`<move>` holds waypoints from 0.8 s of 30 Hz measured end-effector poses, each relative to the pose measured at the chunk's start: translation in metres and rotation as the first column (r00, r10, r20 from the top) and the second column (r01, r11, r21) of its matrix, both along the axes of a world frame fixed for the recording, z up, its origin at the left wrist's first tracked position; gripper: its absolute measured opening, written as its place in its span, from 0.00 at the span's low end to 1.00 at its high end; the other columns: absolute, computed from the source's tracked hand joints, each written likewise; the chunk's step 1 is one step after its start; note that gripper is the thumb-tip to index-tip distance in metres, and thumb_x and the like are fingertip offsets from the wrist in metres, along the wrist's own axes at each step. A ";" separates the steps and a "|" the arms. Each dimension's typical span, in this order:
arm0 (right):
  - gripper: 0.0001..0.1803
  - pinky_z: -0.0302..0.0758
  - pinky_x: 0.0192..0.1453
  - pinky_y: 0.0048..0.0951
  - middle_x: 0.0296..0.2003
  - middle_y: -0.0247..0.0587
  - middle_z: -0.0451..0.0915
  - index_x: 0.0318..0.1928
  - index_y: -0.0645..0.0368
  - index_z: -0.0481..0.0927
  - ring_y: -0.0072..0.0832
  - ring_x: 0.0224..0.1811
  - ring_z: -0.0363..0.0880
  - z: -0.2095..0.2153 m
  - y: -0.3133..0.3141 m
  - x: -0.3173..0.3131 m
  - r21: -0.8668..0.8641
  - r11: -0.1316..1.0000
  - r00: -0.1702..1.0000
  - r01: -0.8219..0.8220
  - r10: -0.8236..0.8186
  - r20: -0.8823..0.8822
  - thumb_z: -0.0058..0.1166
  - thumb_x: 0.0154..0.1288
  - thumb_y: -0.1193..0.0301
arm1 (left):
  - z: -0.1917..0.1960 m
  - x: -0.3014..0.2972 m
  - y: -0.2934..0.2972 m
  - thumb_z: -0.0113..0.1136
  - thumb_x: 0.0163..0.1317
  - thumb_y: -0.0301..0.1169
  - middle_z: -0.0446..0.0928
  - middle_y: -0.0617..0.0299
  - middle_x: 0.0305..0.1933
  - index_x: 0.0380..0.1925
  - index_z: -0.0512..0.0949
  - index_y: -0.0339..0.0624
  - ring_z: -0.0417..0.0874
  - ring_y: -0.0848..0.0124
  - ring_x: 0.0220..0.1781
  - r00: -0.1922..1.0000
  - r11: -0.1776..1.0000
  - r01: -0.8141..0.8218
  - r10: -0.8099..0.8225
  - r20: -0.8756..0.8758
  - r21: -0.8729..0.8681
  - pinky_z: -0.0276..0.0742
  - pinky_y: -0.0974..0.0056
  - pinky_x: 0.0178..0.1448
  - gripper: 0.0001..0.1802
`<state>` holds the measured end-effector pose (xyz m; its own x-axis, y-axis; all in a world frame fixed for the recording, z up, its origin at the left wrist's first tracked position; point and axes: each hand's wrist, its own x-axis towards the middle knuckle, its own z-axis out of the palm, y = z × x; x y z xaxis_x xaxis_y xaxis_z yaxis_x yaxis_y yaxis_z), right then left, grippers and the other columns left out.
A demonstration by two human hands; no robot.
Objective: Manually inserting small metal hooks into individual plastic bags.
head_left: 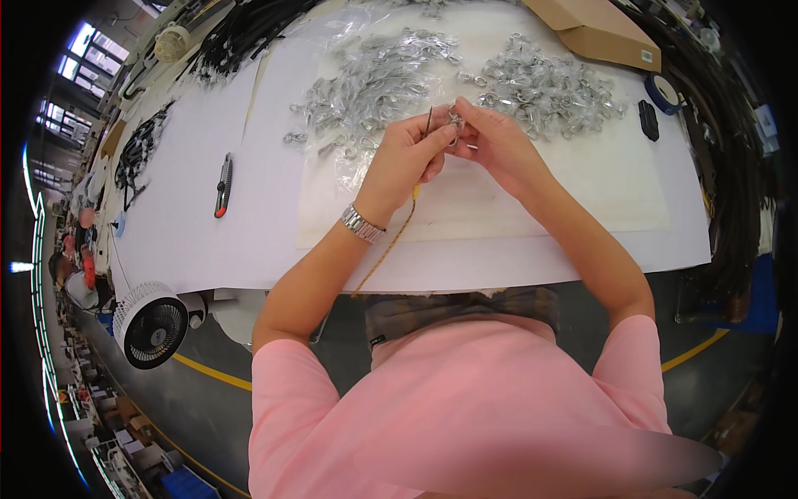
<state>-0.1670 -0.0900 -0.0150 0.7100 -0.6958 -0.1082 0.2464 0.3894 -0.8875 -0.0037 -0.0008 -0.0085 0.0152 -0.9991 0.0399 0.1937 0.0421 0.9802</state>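
My left hand point(409, 155), with a silver watch point(362, 223) on its wrist, is closed over the table. Its thumb and finger pinch a small silver metal clasp point(454, 121). My right hand point(501, 143) meets it there, fingertips closed on the same clasp. A thin dark strip or point point(429, 121) sticks up from my left fingers. Below that hand shows a small yellow piece point(416, 191), and a thin yellow-brown cord point(386, 251) hangs past the table edge. Fingers hide part of the clasp and how these pieces join.
Two heaps of silver metal clasps, left point(366, 91) and right point(553, 87), lie beyond my hands, many in clear plastic. A box cutter point(224, 185) and black straps point(143, 154) lie left. At right are a cardboard box point(603, 33), blue tape roll point(662, 93) and black object point(648, 121). A fan point(154, 324) stands near left.
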 end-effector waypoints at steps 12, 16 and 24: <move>0.20 0.80 0.56 0.31 0.52 0.44 0.87 0.56 0.64 0.83 0.27 0.47 0.86 0.001 -0.005 -0.006 -0.103 0.994 0.999 0.026 -0.024 0.022 0.50 0.81 0.60 | 0.000 0.010 0.005 0.61 0.75 0.32 0.85 0.61 0.36 0.46 0.83 0.35 0.66 0.86 0.19 0.999 0.989 0.051 -0.053 0.005 0.141 0.55 0.76 0.22 0.11; 0.18 0.80 0.60 0.30 0.52 0.41 0.88 0.53 0.63 0.85 0.25 0.48 0.85 -0.001 -0.001 -0.005 -0.129 0.991 0.999 0.024 -0.029 -0.037 0.51 0.81 0.61 | 0.001 0.011 0.006 0.62 0.74 0.32 0.85 0.62 0.36 0.45 0.83 0.35 0.65 0.86 0.20 0.998 0.989 0.038 -0.043 0.033 0.141 0.56 0.77 0.22 0.10; 0.19 0.78 0.65 0.31 0.53 0.43 0.88 0.53 0.63 0.84 0.27 0.56 0.86 0.004 -0.005 -0.010 0.068 0.986 0.988 0.150 -0.153 0.030 0.53 0.81 0.58 | 0.006 0.012 0.006 0.64 0.73 0.33 0.79 0.71 0.30 0.45 0.85 0.37 0.63 0.87 0.21 0.978 0.983 -0.168 0.157 0.139 0.067 0.54 0.77 0.23 0.11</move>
<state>-0.1773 -0.0953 -0.0106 0.6012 -0.7878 -0.1342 0.3375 0.4025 -0.8510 0.0087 0.0050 -0.0022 0.1776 -0.9838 -0.0257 0.0585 -0.0155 0.9982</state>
